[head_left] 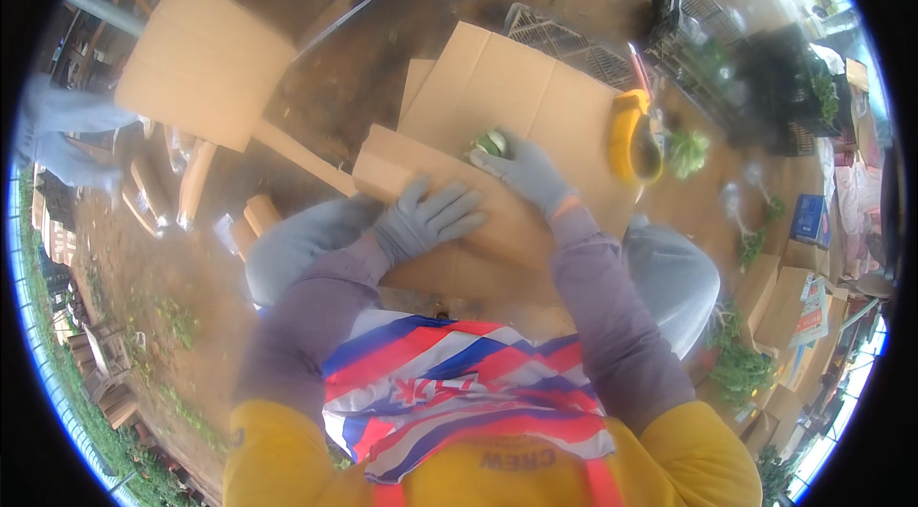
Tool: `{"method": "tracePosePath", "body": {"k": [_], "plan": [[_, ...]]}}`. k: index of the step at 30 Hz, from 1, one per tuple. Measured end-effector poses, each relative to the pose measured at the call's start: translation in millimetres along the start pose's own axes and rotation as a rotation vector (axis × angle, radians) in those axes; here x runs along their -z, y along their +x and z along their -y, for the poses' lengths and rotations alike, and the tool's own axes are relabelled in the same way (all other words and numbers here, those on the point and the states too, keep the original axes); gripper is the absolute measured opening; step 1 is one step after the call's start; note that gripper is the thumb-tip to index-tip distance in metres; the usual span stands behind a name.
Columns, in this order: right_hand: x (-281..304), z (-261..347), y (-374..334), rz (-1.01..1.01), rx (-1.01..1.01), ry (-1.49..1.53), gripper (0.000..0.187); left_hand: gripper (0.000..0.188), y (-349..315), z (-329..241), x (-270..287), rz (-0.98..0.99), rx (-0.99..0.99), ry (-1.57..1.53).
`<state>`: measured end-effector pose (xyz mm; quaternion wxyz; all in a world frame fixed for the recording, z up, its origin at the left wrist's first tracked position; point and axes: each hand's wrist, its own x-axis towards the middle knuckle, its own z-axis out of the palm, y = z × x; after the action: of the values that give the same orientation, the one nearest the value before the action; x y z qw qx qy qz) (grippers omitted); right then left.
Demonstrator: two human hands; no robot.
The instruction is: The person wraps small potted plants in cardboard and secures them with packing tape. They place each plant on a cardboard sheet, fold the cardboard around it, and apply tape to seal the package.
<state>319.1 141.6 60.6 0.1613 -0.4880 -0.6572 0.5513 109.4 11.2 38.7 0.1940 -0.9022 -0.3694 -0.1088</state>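
A folded piece of brown cardboard (535, 86) lies across my lap, between my knees. My left hand (430, 215), in a grey glove, rests flat on its raised near flap (411, 167) with the fingers stretched out. In a matching glove, my right hand (528, 174) is closed around a small rounded green-and-white thing (491, 143) over the cardboard. Its exact kind is too small to make out, and the fingers partly cover it. To the right of that hand, a yellow ring-shaped thing (636, 139) sits at the cardboard's edge, with a slim red-and-white object (639, 67) beside it.
Black plastic crates (688, 24) stand at the far right, near leafy greens (687, 153). Another cardboard box (206, 62) is at the far left, next to someone's grey-blue clothed limb (72, 124). Cardboard strips (196, 184) lie on the brown ground. More boxes (789, 306) are stacked at right.
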Motion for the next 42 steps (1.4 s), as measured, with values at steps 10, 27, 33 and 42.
{"method": "tracePosePath", "body": {"k": [10, 27, 33, 42], "plan": [[-0.5, -1.2, -2.6, 0.28, -0.043, 0.186, 0.052, 0.05, 7.1, -2.5, 39.4, 0.062, 0.029, -0.1], [2.4, -3.8, 27.8, 0.301, -0.064, -0.18, 0.067, 0.056, 26.6, 11.1, 43.2, 0.207, 0.031, -0.288], [6.2, 16.1, 24.7, 0.346, -0.08, -0.22, 0.064, 0.058, 26.9, 12.2, 41.0, 0.206, 0.003, -0.311], [26.5, -4.9, 63.9, 0.518, 0.425, -0.616, 0.047, 0.084, 59.0, 35.0, 41.4, 0.416, 0.0, -0.272]]}}
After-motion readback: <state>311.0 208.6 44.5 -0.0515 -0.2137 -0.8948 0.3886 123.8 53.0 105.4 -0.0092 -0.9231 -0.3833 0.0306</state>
